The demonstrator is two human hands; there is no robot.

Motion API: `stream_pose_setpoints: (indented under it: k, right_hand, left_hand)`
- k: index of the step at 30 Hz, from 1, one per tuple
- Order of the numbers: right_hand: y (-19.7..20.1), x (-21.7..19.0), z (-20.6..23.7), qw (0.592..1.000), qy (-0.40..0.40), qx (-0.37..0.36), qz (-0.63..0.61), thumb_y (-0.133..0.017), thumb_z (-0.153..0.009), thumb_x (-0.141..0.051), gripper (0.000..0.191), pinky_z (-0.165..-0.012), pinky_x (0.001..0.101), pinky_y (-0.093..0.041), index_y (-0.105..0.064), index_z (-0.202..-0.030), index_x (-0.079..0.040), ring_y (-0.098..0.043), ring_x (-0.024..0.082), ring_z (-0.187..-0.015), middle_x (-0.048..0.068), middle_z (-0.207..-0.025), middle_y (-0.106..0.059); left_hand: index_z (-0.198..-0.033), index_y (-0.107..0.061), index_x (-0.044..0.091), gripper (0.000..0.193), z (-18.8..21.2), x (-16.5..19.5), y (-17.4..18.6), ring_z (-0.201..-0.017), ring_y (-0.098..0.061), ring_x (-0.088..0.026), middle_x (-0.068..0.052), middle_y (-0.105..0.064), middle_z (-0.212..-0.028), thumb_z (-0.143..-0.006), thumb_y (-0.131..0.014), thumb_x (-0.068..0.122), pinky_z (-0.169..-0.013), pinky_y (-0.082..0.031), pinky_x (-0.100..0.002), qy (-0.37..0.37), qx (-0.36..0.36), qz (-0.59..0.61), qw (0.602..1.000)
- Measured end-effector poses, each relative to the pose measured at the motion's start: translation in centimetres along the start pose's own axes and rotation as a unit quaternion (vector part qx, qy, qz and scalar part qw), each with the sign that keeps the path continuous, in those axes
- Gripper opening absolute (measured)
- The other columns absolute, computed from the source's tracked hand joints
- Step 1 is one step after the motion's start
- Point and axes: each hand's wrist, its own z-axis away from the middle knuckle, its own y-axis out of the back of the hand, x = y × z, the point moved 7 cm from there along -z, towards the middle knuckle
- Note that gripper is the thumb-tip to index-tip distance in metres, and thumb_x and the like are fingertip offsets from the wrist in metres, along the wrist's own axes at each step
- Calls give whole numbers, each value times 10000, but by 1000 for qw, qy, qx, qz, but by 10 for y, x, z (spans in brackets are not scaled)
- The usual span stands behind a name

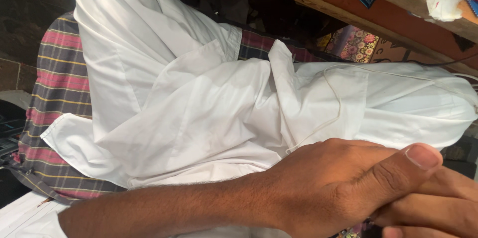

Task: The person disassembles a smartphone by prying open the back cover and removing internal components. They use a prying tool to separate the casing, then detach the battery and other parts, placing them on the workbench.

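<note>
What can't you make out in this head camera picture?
- Fingers of both hands: the nearer hand covers the other hand, and the bottom edge cuts them off.
- Which hand is which: unclear.
- Plaid cloth: mostly hidden under the white garment.
- Shelf items: cropped by the top edge.

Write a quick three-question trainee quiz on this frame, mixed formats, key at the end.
1. True or false: the white garment lies on a plaid cloth.
2. The thin white cord lies across: A the garment, B the wooden shelf, C the floor.
3. What lies directly under the hand with the visible thumbnail?

Key: 1 true. 2 A. 3 the other hand.
</note>
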Motion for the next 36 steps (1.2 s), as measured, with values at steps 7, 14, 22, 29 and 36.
stream_pose_setpoints:
  k: [7, 14, 22, 29, 36]
  right_hand:
    - [4, -6, -19, 998, -14, 50, -17, -801, -736, -326, 300, -995, 414, -588, -696, -976, -181, -688, 270, -1159, 32, -1064, -719]
    - [-12, -15, -39, 973, -127, 155, -119, -830, -723, -327, 416, -1120, 493, -532, -678, -1061, -139, -585, 323, -1333, 151, -1199, -640]
    - [-49, -11, -14, 996, -87, 24, -25, -877, -703, -452, 352, -954, 396, -540, -729, -963, -268, -685, 194, -1089, -8, -1062, -690]
    - [-90, -45, -2, 990, 130, -42, -39, -738, -961, -277, 75, -964, 392, -558, -670, -951, -246, -670, 139, -976, -61, -950, -633]
    - [-113, -31, 7, 964, 7, -234, -124, -553, -1012, -168, 188, -860, 211, -516, -685, -1119, -87, -700, 36, -956, -46, -975, -668]
  left_hand:
    - [-1233, -588, -12, 756, 16, -15, 18, -1066, -635, -207, -113, -638, -1000, -1137, -180, 617, -941, -529, -350, -5, 73, 65, 995]
    - [-1218, -654, -11, 718, 23, -22, 46, -1015, -638, -135, -100, -679, -1038, -1124, -276, 592, -915, -512, -304, 7, 203, 49, 978]
    - [-599, -651, 34, 797, 4, -55, 73, -527, -655, -191, -59, -639, -531, -957, -352, 680, -512, -519, -393, 244, 189, -117, 944]
    - [-572, -653, 29, 789, 6, -83, 74, -495, -640, -222, -77, -612, -502, -942, -376, 669, -451, -506, -435, 314, 185, -160, 917]
    - [-577, -663, 28, 771, 9, -89, 72, -486, -649, -206, -85, -639, -506, -946, -379, 643, -442, -527, -425, 299, 183, -158, 923]
